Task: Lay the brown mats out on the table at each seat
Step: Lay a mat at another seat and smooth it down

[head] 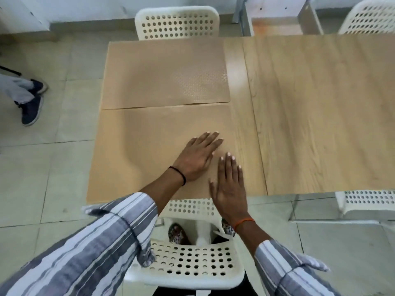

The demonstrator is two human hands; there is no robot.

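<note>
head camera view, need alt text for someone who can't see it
Both hands, left hand and right hand, lie flat with straight fingers on the near brown mat at the left end of a wooden table. A second brown mat lies beyond it, by a white perforated chair; the table's right half is bare.

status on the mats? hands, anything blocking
Left hand and right hand flat, open on near mat. Far mat laid. Right seats bare; nothing blocking.
</note>
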